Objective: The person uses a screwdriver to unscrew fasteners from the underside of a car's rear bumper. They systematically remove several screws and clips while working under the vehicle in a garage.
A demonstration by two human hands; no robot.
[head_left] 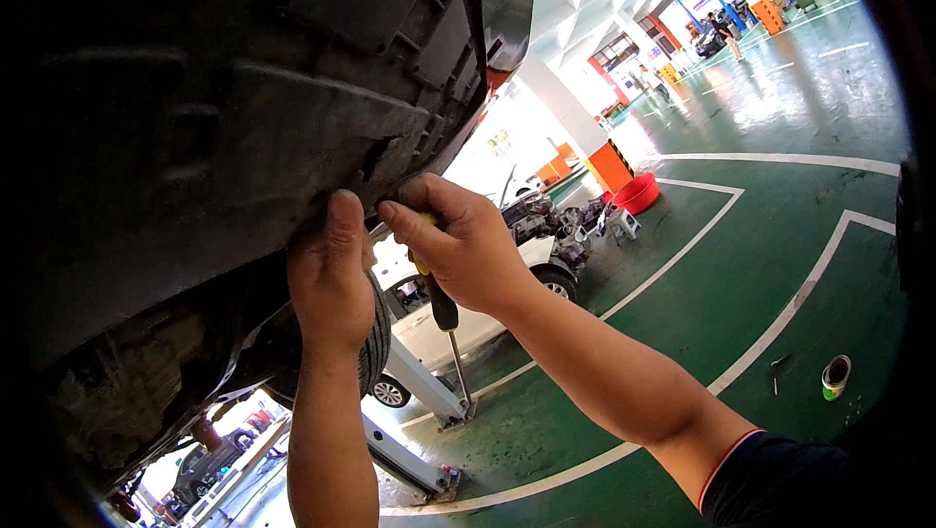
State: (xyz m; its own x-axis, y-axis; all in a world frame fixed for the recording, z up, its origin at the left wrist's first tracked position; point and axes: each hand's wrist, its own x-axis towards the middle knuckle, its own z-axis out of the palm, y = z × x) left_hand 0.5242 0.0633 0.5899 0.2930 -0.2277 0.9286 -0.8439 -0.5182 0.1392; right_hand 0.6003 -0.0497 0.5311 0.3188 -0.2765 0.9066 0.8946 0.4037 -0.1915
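Observation:
A black plastic underbody cover point(292, 109) of a raised car fills the upper left. At its lower edge, my left hand point(333, 284) presses its upright thumb against the cover, its other fingers mostly hidden and seemingly curled at the edge. Just to the right, my right hand point(458, 240) is closed around a screwdriver point(444, 309) with a black and yellow handle. Its metal shaft points down, away from the cover. The right thumb and forefinger meet close to the cover's edge; whether they pinch a small part there cannot be seen.
Behind my hands are a tyre point(374, 338) and grey lift posts point(424, 382). A white car point(468, 318) with its front stripped stands beyond, near a red tub point(637, 194) and a pillar point(565, 104). An open can point(836, 378) stands on the green floor point(673, 323). Distant people stand upper right.

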